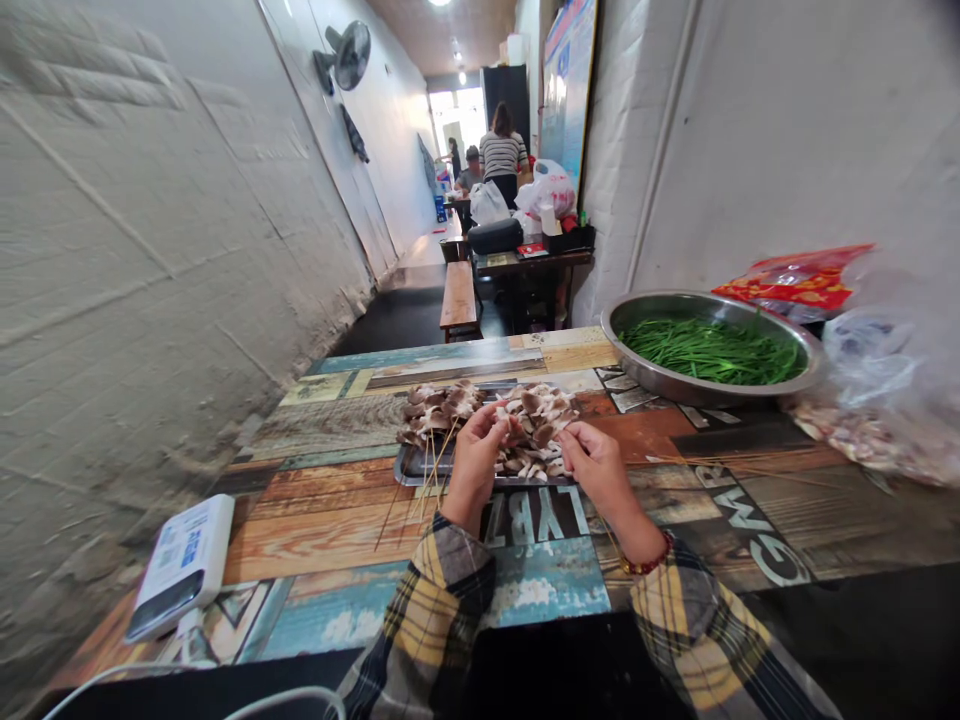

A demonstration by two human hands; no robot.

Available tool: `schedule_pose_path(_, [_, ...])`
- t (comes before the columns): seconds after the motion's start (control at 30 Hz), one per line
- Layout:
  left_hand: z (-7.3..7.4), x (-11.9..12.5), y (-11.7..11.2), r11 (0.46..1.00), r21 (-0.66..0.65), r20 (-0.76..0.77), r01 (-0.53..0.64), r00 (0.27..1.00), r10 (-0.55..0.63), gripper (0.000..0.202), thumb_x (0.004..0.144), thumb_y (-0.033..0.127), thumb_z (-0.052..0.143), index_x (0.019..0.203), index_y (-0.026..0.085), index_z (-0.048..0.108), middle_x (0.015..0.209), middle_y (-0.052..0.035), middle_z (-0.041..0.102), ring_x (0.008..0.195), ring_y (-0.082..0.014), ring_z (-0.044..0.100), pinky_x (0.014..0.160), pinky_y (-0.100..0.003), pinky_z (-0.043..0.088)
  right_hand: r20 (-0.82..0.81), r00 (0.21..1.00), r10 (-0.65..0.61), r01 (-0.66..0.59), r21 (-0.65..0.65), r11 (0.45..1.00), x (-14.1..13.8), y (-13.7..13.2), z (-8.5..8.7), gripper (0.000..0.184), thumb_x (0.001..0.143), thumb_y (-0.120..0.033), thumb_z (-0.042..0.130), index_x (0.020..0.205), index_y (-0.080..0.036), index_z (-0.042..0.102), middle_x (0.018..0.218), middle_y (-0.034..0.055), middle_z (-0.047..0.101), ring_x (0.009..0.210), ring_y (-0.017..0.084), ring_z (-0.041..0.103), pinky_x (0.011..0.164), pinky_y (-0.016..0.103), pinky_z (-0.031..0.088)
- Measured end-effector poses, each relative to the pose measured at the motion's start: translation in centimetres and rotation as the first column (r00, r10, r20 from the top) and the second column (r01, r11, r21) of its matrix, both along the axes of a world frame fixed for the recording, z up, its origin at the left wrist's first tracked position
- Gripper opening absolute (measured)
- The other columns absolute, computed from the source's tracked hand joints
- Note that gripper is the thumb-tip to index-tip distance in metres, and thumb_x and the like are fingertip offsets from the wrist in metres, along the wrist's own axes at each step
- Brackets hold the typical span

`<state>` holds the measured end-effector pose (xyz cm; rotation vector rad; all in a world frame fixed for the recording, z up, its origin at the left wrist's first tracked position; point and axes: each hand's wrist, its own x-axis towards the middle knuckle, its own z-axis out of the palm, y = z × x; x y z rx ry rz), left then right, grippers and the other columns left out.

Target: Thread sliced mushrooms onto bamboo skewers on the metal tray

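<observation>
My left hand [480, 452] is closed, its thumb and fingers pinching a piece of oyster mushroom [534, 408] above the tray. Opposite it, my right hand [602, 470] is closed at the right edge of the mushrooms; a thin bamboo skewer seems to run under its palm towards the wrist, though the fingers hide most of it. Grey-brown oyster mushrooms [439, 408] are heaped in a dark tray [409, 472]. Several bamboo skewers [433, 465] stick out from the heap towards me, left of my left hand.
A steel bowl [652, 378] of green chives [712, 350] stands at the right, beside a red bag [802, 285] and a clear plastic bag [877, 430]. A white device [184, 565] with a cable lies front left. Beyond are a bench [459, 295] and people.
</observation>
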<state>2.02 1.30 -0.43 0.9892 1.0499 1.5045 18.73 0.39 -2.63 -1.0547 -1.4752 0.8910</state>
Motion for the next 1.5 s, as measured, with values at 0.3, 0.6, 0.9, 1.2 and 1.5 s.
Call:
schedule_pose_path(0.3, [-1.1, -0.7, 0.6, 0.975, 0.049, -0.133, -0.216, 0.966, 0.220, 0.023, 0.064, 0.033, 0.074, 0.076, 0.015, 0.067, 0.065, 0.0011, 0.060, 0.057, -0.0085, 0.050, 0.055, -0.021, 0.037, 0.001, 0.994, 0.107, -0.107, -0.020, 0.994, -0.3, -0.2, 0.1, 0.033, 0.088, -0.045, 0.048, 0.069, -0.019, 0.053, 0.047, -0.0059, 0.045, 0.042, 0.009, 0.041, 0.043, 0.020, 0.033])
schedule_pose_path(0.6, [-1.4, -0.9, 0.9, 0.981, 0.024, 0.031, -0.194, 0.981, 0.193, 0.031, 0.063, 0.037, 0.076, 0.081, 0.015, 0.064, 0.070, 0.0006, 0.062, 0.058, -0.0082, 0.054, 0.057, -0.021, 0.040, 0.207, 0.946, 0.248, -0.247, -0.030, 0.968, -0.6, -0.7, 0.3, 0.032, 0.089, -0.038, 0.048, 0.065, -0.019, 0.055, 0.046, -0.0048, 0.050, 0.040, 0.009, 0.042, 0.042, 0.020, 0.033])
schedule_pose_path(0.9, [-0.5, -0.7, 0.4, 0.987, 0.006, 0.128, -0.161, 0.979, 0.159, 0.029, 0.065, 0.036, 0.074, 0.083, 0.014, 0.067, 0.072, -0.0030, 0.067, 0.065, -0.0121, 0.061, 0.059, -0.022, 0.041, 0.287, 0.935, 0.210, -0.224, 0.016, 0.974, -0.7, -0.6, 0.0, 0.031, 0.090, -0.034, 0.047, 0.063, -0.020, 0.054, 0.046, -0.0039, 0.051, 0.045, 0.011, 0.046, 0.048, 0.021, 0.035])
schedule_pose_path(1.2, [-0.8, -0.7, 0.6, 0.979, -0.024, 0.089, -0.202, 0.975, 0.203, 0.027, 0.062, 0.036, 0.075, 0.077, 0.014, 0.067, 0.071, -0.0026, 0.067, 0.064, -0.0113, 0.059, 0.058, -0.022, 0.040, 0.299, 0.933, 0.201, -0.212, 0.002, 0.977, -0.7, -0.5, -0.2, 0.030, 0.090, -0.033, 0.047, 0.064, -0.020, 0.054, 0.046, -0.0040, 0.050, 0.045, 0.011, 0.046, 0.048, 0.021, 0.035])
schedule_pose_path(1.5, [-0.9, -0.6, 0.6, 0.981, 0.013, 0.045, -0.196, 0.980, 0.195, 0.025, 0.065, 0.035, 0.073, 0.075, 0.014, 0.065, 0.070, -0.0028, 0.067, 0.062, -0.0111, 0.058, 0.058, -0.022, 0.039, 0.292, 0.937, 0.194, -0.200, -0.011, 0.980, -0.7, -0.5, -0.1, 0.030, 0.090, -0.033, 0.046, 0.064, -0.019, 0.054, 0.047, -0.0042, 0.049, 0.046, 0.011, 0.045, 0.048, 0.020, 0.035])
